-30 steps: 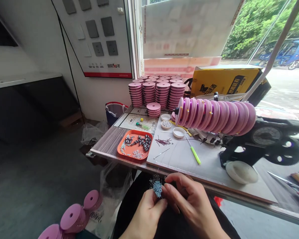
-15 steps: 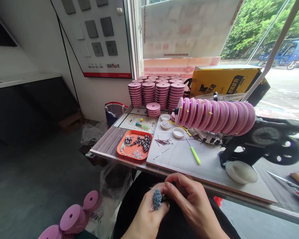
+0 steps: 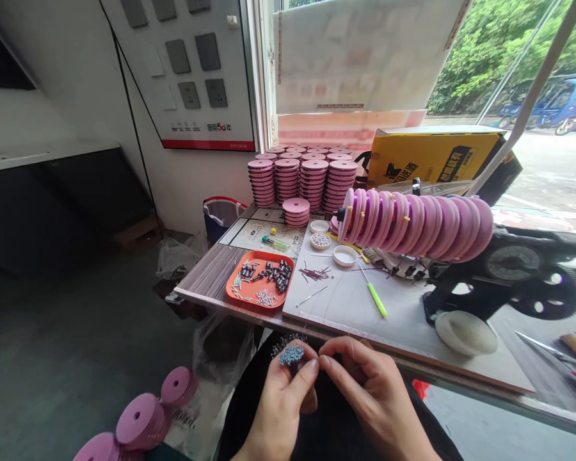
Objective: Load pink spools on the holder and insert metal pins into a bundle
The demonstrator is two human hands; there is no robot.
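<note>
My left hand is closed around a bundle of thin blue-tipped pins, held upright over my lap just below the table's front edge. My right hand is beside it, thumb and forefinger pinched together at the left thumb tip; whether a single pin sits in the pinch is too small to tell. Both hands hover over dark cloth on my lap.
On the table are an orange tray of small parts, a green-handled tool, small white dishes, stacks of pink discs, a row of pink discs on a black winding machine, and a yellow box. More pink discs lie at lower left.
My left hand turned the pin bundle from tilted to upright and raised it slightly. My right fingers shifted from above the bundle to a pinch beside my left thumb.
</note>
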